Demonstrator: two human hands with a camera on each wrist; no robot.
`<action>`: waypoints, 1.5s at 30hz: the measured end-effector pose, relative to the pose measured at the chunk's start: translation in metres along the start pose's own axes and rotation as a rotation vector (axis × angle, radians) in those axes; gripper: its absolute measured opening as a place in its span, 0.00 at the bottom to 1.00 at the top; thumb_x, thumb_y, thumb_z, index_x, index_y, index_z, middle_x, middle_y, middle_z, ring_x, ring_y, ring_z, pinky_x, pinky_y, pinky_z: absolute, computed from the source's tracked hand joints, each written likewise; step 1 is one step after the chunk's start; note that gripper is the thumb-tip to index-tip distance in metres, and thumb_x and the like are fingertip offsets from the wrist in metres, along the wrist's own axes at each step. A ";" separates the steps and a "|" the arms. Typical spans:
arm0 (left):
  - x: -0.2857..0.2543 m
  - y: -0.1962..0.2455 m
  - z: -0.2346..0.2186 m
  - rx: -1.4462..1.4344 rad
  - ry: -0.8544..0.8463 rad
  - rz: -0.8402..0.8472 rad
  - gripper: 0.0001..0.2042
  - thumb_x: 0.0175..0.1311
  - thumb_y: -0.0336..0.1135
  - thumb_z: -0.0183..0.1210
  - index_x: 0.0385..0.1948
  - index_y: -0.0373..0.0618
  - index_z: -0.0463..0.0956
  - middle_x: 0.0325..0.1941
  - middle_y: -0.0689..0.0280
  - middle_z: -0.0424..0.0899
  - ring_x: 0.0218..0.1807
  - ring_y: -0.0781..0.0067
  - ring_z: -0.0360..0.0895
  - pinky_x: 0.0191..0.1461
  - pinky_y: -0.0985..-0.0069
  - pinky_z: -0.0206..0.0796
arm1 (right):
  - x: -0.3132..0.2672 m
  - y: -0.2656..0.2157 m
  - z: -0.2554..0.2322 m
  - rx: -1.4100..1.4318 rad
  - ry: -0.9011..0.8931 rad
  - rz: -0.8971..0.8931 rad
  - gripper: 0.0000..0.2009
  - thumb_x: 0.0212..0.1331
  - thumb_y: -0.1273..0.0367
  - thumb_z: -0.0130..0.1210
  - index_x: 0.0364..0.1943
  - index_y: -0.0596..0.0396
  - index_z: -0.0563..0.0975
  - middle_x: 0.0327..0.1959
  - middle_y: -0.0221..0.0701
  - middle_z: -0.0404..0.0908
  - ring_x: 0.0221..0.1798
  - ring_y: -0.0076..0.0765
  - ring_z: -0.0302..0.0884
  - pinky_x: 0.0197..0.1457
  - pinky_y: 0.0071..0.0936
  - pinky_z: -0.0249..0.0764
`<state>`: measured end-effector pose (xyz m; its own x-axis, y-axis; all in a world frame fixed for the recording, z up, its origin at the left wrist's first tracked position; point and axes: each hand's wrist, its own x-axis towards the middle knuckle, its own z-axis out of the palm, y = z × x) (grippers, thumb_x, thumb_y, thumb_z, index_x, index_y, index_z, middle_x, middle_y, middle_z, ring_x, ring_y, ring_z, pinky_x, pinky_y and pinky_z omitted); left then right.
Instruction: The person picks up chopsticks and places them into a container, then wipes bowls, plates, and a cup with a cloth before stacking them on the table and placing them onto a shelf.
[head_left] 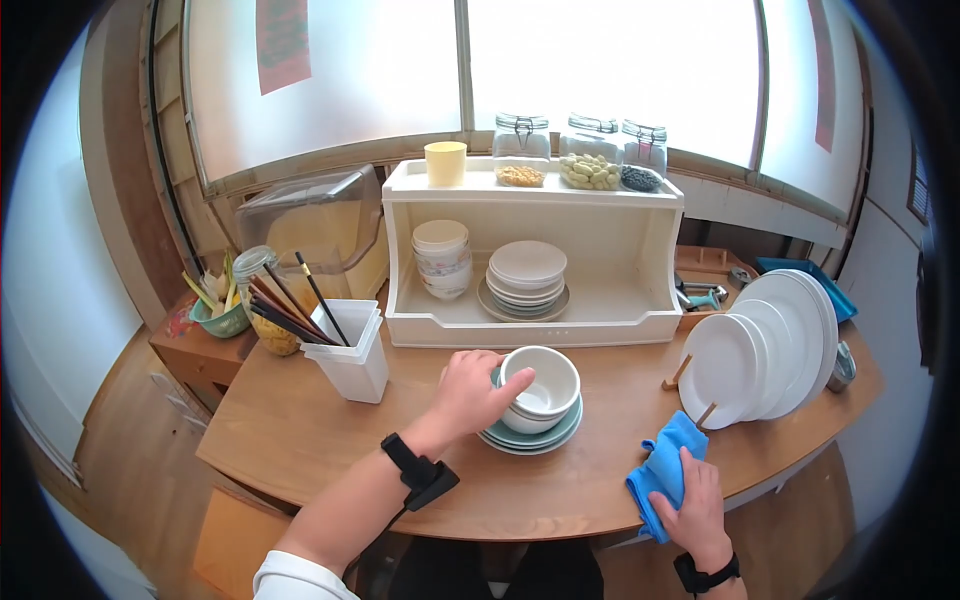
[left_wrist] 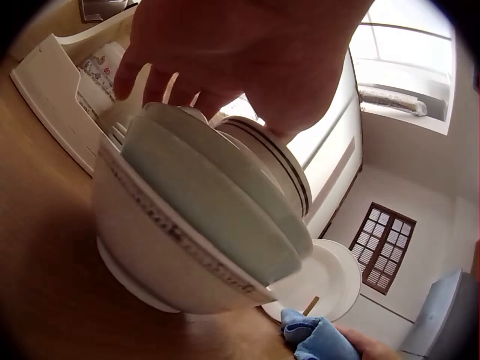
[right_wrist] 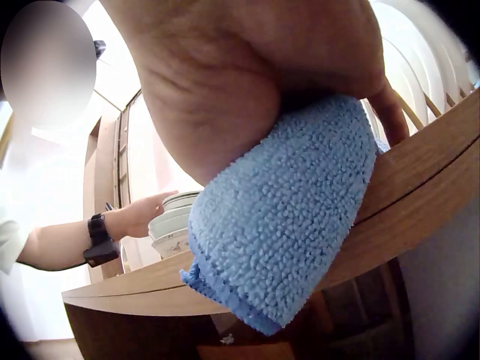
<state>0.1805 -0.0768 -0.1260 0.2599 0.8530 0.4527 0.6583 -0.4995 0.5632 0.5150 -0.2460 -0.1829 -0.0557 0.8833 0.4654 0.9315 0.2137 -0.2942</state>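
Observation:
A small white bowl (head_left: pixel 548 372) tops a nested stack near the table's front, over another white bowl and pale green bowls (head_left: pixel 573 424). Gripping the top bowl's rim, my left hand (head_left: pixel 476 390) has its thumb at the mouth and fingers along the far left side. In the left wrist view, dark stripes ring this bowl (left_wrist: pixel 281 161), and a wide patterned bowl (left_wrist: pixel 161 240) sits lowest. My right hand (head_left: pixel 697 510) holds a folded blue cloth (head_left: pixel 668 470) at the table's front right edge; its palm hides part of the cloth.
White plates (head_left: pixel 722 370) stand upright in a wooden rack at right. Behind the stack, a cream shelf (head_left: pixel 620 325) holds bowls (head_left: pixel 440 262) and small plates (head_left: pixel 527 262), with glass jars (head_left: pixel 590 165) and a yellow cup (head_left: pixel 445 165) on top. A white chopstick holder (head_left: pixel 355 365) stands left.

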 end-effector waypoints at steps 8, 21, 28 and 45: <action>0.013 -0.001 0.013 -0.151 -0.084 -0.126 0.19 0.57 0.36 0.46 0.44 0.34 0.78 0.48 0.45 0.79 0.50 0.41 0.75 0.60 0.59 0.63 | 0.001 0.000 0.007 0.020 0.115 0.023 0.23 0.44 0.69 0.64 0.47 0.60 0.72 0.35 0.41 0.71 0.40 0.51 0.68 0.44 0.43 0.64; -0.014 0.047 -0.010 -0.300 0.275 0.227 0.19 0.55 0.28 0.45 0.48 0.33 0.71 0.53 0.48 0.75 0.58 0.51 0.71 0.64 0.63 0.60 | 0.016 -0.041 -0.015 0.765 0.312 0.215 0.16 0.56 0.70 0.61 0.47 0.58 0.72 0.44 0.35 0.77 0.48 0.34 0.74 0.53 0.31 0.69; -0.097 0.100 -0.010 -0.318 0.207 0.541 0.26 0.47 0.30 0.56 0.52 0.32 0.66 0.52 0.47 0.72 0.56 0.43 0.71 0.57 0.57 0.66 | 0.046 -0.124 0.014 1.434 0.053 0.100 0.19 0.59 0.71 0.59 0.55 0.56 0.71 0.51 0.30 0.76 0.53 0.28 0.73 0.59 0.30 0.70; -0.141 0.112 -0.028 -0.213 0.255 0.711 0.20 0.52 0.36 0.59 0.47 0.40 0.72 0.48 0.49 0.80 0.51 0.37 0.75 0.56 0.45 0.66 | 0.054 -0.159 0.016 1.631 -0.339 0.050 0.22 0.68 0.70 0.41 0.64 0.67 0.62 0.63 0.43 0.69 0.63 0.42 0.69 0.68 0.35 0.65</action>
<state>0.1979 -0.2566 -0.1076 0.3813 0.2693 0.8844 0.2386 -0.9529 0.1873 0.3579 -0.2255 -0.1242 -0.3126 0.9002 0.3032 -0.3805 0.1738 -0.9083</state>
